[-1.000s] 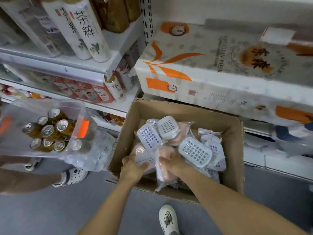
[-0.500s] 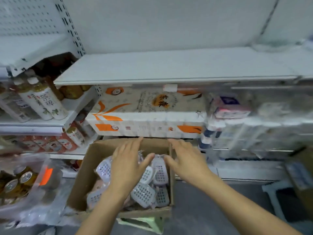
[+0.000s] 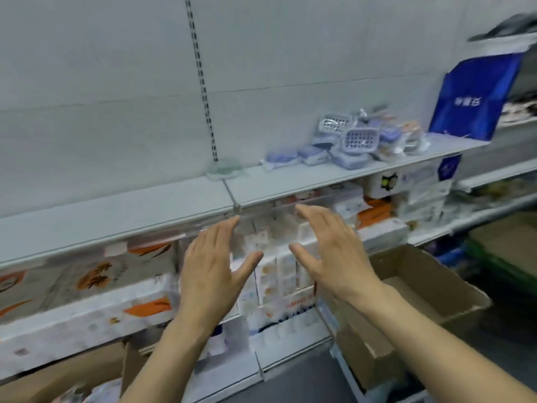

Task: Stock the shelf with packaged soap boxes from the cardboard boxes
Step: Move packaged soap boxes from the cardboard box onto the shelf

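Our left hand (image 3: 210, 271) and right hand (image 3: 334, 251) hang spread and empty, palms facing; soap boxes (image 3: 360, 141) sit on the shelf (image 3: 180, 196) above our right fingertips.

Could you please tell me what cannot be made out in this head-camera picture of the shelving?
- Heap of wrapped white and lilac plastic soap boxes on the grey metal shelf: count unclear, overlapping and blurred.
- Print on the white and orange paper packs: motion-blurred.
- Open brown cardboard box: contents hidden by the right hand and forearm.
- Left hand hides packs behind.
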`<move>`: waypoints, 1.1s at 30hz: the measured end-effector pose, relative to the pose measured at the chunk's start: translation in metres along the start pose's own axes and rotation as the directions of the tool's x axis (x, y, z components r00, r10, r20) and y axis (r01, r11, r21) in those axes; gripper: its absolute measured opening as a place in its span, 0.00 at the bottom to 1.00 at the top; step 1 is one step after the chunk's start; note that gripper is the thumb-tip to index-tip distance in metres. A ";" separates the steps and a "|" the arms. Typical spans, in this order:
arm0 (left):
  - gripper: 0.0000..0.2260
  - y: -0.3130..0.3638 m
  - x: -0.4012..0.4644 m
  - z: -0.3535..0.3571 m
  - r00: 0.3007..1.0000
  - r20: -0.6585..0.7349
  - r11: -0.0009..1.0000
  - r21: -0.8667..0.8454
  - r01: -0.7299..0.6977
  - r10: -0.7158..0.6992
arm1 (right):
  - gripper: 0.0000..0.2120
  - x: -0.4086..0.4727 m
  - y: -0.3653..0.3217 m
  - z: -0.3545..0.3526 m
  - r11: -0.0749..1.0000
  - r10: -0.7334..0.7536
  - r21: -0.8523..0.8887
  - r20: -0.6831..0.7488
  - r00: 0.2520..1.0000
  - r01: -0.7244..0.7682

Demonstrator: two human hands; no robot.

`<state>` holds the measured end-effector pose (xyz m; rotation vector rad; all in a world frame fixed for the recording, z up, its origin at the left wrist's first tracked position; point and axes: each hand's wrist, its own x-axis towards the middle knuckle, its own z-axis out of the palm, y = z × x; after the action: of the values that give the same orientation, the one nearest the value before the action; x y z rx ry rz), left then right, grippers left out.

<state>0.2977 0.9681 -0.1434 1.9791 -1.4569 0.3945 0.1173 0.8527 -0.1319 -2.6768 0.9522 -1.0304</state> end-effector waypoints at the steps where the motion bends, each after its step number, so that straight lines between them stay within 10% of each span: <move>1: 0.32 0.017 0.013 0.011 1.000 0.009 1.000 -0.014 -0.023 0.023 | 0.29 0.003 0.021 -0.013 1.000 0.020 -0.004 -0.023 1.000 -0.020; 21: 0.32 0.234 0.304 0.266 0.968 0.086 0.961 -0.166 -0.221 0.237 | 0.31 0.154 0.399 -0.137 0.958 0.239 -0.158 -0.029 0.970 -0.241; 33: 0.41 0.237 0.455 0.366 0.989 0.106 0.980 0.161 -0.118 0.102 | 0.36 0.295 0.527 -0.084 0.979 0.198 -0.077 0.185 0.963 -0.186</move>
<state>0.1844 0.3512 -0.0783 2.0795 -1.6473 0.4883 -0.0399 0.2665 -0.0695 -2.6053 1.1891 -0.7018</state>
